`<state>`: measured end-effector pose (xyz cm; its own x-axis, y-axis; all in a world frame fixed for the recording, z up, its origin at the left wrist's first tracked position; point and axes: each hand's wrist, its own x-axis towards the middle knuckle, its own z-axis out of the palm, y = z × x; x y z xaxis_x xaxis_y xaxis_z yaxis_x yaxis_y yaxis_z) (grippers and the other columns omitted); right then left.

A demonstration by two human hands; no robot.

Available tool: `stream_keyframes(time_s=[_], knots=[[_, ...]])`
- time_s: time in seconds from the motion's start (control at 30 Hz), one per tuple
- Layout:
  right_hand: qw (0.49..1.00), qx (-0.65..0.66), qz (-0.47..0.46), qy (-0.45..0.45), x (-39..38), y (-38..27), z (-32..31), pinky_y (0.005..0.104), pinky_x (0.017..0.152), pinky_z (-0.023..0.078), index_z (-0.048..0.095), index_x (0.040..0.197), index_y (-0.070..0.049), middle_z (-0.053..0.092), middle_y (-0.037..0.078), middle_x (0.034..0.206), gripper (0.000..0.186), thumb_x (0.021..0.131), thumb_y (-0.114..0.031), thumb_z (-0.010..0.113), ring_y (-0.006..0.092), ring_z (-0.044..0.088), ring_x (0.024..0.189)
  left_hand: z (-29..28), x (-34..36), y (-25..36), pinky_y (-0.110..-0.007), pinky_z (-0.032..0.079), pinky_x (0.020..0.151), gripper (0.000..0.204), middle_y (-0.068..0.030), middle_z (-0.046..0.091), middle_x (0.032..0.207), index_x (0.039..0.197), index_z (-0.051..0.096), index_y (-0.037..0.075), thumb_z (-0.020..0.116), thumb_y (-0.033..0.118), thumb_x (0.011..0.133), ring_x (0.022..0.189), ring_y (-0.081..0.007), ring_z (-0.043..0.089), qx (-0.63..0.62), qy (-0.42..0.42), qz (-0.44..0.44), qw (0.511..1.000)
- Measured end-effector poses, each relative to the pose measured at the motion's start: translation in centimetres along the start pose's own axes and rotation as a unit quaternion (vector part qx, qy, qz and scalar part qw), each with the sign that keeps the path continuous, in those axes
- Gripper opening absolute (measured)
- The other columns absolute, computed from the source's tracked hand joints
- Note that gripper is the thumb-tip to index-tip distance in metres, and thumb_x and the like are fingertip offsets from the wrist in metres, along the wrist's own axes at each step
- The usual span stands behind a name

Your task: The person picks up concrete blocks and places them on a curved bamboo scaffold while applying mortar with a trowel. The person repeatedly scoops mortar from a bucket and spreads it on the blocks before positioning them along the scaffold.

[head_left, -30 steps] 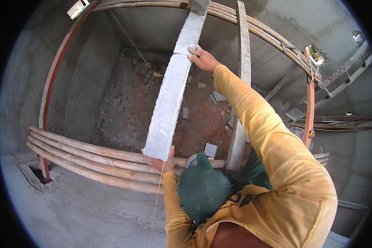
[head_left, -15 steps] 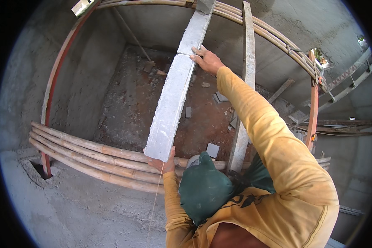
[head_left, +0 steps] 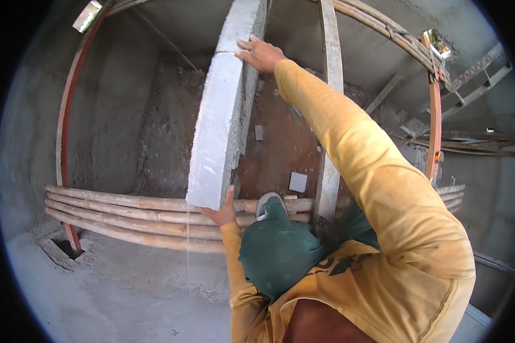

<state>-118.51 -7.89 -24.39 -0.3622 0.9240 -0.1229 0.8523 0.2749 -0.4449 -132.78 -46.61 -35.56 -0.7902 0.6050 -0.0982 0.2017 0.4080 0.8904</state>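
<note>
A row of pale grey lightweight blocks runs away from me, with a joint across it beside my right hand. The near block (head_left: 216, 128) has a rough left edge and a smooth top. At its near end my left hand (head_left: 223, 212) cups the lower corner, thumb up along the right side and the other fingers partly hidden. Farther up, my right hand (head_left: 263, 55) rests its spread fingers on the right edge by the joint, touching the far block (head_left: 240, 26). From the near end a thin string (head_left: 189, 246) hangs down.
Bamboo poles (head_left: 137, 222) lie crosswise under the near end, with my shoe (head_left: 267, 204) on them. A long wooden beam (head_left: 331, 103) runs to the right of the blocks. Far below is a dirt floor (head_left: 269, 160) with loose pieces. A red post (head_left: 68, 108) stands left.
My view has shifted, so the block row sits farther left and more of its right side shows. Both hands remain at about the same places on the blocks. More of my shoe is visible.
</note>
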Motion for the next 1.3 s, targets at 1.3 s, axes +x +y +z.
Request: stream_keyframes(time_s=[1.3], knots=[[0.989,0.145,-0.034,0.0,-1.9,4.4,-0.2,0.0521,0.115,0.025,0.044,0.147,-0.02,0.029,0.014,0.158,0.056,0.098,-0.046,0.042,0.0284,0.035,0.142,-0.8,0.5,0.7,-0.039,0.042,0.104,0.085,-0.027,0.06,0.126,0.121,0.055,-0.019,0.086,0.044,0.072,0.115,-0.0349,0.059,0.164,0.021,-0.087,0.982]])
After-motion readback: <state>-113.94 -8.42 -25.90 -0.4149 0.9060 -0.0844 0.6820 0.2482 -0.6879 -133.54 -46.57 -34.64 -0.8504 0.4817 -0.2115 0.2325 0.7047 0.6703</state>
